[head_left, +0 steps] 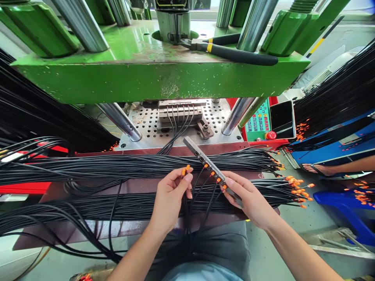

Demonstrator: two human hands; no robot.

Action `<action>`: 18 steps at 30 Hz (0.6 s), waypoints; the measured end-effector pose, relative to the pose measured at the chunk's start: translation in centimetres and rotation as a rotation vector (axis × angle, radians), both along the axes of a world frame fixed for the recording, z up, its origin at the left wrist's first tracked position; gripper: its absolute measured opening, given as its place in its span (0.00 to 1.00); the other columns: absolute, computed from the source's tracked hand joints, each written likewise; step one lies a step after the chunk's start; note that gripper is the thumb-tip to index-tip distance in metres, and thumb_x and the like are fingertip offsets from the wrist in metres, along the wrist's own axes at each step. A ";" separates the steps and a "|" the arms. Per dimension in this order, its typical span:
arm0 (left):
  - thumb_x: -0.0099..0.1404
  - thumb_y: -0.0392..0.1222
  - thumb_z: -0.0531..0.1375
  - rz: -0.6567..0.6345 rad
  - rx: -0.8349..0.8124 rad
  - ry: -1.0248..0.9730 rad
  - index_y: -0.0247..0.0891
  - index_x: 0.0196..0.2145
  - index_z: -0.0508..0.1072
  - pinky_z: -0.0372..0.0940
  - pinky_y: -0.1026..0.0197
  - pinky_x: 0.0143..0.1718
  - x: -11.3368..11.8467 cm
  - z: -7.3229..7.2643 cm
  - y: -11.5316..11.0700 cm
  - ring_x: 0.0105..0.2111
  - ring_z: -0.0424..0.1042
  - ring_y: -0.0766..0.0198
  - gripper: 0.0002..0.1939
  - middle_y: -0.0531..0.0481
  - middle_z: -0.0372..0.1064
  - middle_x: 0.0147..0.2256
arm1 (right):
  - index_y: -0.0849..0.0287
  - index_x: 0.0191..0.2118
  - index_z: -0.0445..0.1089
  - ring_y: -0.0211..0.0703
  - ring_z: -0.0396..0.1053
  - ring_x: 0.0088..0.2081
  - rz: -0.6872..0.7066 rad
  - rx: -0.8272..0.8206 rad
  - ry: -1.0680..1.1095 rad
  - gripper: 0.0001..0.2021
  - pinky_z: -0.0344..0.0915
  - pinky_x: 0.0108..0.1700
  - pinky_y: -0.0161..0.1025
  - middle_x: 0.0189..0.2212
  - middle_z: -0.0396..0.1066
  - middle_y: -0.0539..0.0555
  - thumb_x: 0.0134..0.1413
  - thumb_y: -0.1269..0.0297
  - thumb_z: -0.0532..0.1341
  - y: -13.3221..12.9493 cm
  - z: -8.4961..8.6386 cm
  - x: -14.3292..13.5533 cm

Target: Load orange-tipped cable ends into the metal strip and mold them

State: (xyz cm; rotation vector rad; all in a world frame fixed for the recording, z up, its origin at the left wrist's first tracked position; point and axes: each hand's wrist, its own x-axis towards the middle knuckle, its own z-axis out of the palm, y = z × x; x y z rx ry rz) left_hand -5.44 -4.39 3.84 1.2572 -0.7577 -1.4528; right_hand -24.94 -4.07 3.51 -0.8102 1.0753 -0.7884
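Note:
My right hand [249, 197] grips the lower end of a long metal mould bar [193, 147], which slants up and to the left over the cables. Along the bar sit several orange cable ends, black cables trailing down from some of them. Close to its left side, my left hand [171, 195] pinches black cables with orange ends [185, 169] standing above the fingertips. Those ends are apart from the bar. Beneath both hands lie two thick bundles of black cable, the farther bundle [96, 166] and the nearer bundle [88, 208].
A green press [152, 80] stands ahead, with pliers [234, 52] on its plate. On its perforated bed is a mould block [180, 115] with several cables inserted. To the right are a control panel [258, 119], a blue stool [340, 210] and another person's foot [318, 169].

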 end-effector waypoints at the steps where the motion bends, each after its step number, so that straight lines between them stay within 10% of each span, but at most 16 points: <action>1: 0.55 0.45 0.69 -0.002 0.006 -0.031 0.35 0.38 0.75 0.62 0.69 0.20 0.3 0.1 -0.1 0.21 0.62 0.72 0.15 0.56 0.65 0.24 | 0.55 0.50 0.71 0.32 0.52 0.24 0.003 0.003 0.002 0.19 0.44 0.25 0.32 0.29 0.62 0.49 0.58 0.49 0.62 0.0 -0.1 0.0; 18: 0.58 0.54 0.65 -0.124 0.029 -0.180 0.35 0.32 0.73 0.42 0.70 0.13 1.4 0.5 -1.3 0.14 0.50 0.77 0.17 0.55 0.66 0.24 | 0.55 0.57 0.67 0.33 0.54 0.26 0.168 -0.144 0.139 0.21 0.48 0.26 0.34 0.30 0.61 0.49 0.64 0.49 0.56 0.1 -0.3 0.0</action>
